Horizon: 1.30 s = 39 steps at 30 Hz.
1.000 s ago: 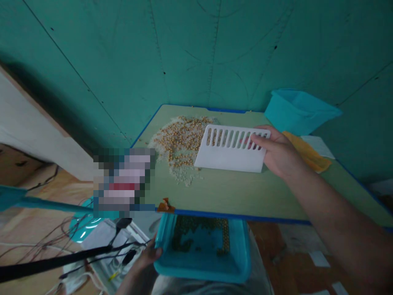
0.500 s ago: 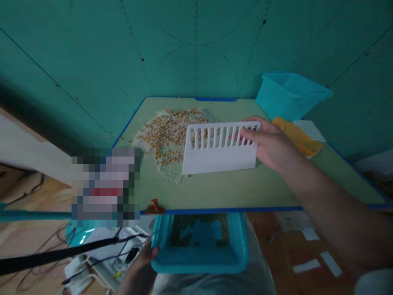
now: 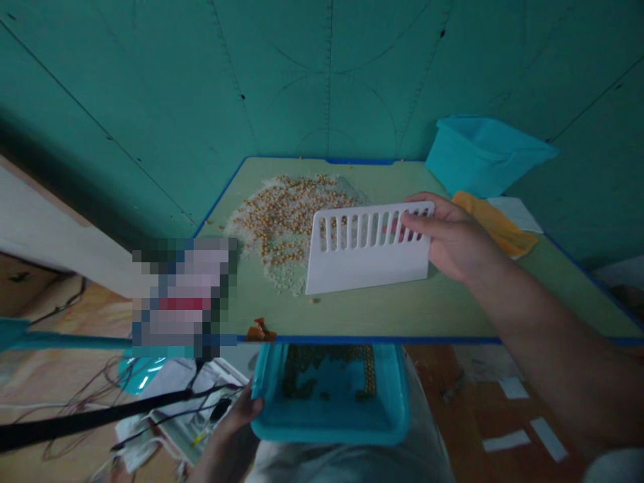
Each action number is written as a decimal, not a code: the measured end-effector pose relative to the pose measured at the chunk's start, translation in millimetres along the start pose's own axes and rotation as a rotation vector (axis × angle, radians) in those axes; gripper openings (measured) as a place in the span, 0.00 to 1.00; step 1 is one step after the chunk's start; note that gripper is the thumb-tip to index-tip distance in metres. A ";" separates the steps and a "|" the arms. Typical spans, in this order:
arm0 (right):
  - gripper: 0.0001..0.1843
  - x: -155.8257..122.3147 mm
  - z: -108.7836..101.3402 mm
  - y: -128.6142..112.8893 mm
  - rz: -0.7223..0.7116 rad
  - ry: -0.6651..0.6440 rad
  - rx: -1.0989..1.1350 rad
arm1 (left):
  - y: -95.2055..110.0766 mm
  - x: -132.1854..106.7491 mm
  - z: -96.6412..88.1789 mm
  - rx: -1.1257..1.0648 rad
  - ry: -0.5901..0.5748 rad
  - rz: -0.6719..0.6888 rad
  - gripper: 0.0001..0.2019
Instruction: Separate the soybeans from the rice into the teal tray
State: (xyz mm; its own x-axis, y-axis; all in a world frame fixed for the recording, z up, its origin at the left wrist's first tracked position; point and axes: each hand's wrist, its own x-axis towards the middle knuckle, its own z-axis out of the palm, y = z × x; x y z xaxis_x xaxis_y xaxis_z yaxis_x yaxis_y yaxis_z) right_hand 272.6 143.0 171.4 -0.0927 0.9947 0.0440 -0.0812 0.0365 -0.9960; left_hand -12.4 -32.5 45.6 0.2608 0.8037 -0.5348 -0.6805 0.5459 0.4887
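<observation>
My right hand [image 3: 453, 235] grips the slotted end of a white plastic scraper [image 3: 367, 265], held tilted over the table with its solid edge toward me. Behind and left of the scraper spreads a pile of yellow soybeans [image 3: 286, 208] mixed with white grains that look like rice. One loose bean [image 3: 314, 300] lies just below the scraper's left corner. Under the table's front edge, my left hand [image 3: 246, 416] holds a blue plastic basin [image 3: 332, 433] by its left side, thumb on the rim. Soybeans lie in shadow along the basin's far part and right side.
The light green table [image 3: 372, 318] has a blue edge. At its back right stand a blue bin [image 3: 483, 157], an orange cloth [image 3: 496, 225] and a white sheet. A pixelated item [image 3: 188, 295] sits at the left edge, near a brown scrap [image 3: 260, 331]. Cables and a black strap lie lower left.
The scraper in my right hand has come slightly toward me, and the loose bean by its corner shows more clearly. The whole view has shifted a little; my left hand still holds the basin.
</observation>
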 end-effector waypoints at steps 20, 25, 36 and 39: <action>0.10 -0.9 -14.1 -10.5 0.100 -0.003 0.031 | -0.8 0.2 1.7 0.007 -0.057 0.009 0.15; 0.09 7.6 -32.7 -16.2 0.177 0.029 -0.043 | -6.2 0.9 4.9 0.048 -0.085 -0.010 0.19; 0.11 11.2 -50.2 -8.7 0.345 -0.305 -0.250 | -23.8 0.8 -14.6 0.060 -0.151 -0.055 0.21; 0.11 3.0 -41.1 -10.8 0.375 -0.507 -0.283 | -21.6 -1.2 -11.0 0.058 -0.152 -0.062 0.21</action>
State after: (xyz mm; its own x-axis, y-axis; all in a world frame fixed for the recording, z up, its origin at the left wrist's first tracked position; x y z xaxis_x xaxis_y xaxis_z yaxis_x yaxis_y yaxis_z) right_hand 314.0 149.6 179.1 -0.5221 0.7797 -0.3457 0.3031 -0.2092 -0.9297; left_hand -5.5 -47.8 28.1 0.4045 0.7919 -0.4574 -0.6201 0.6051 0.4993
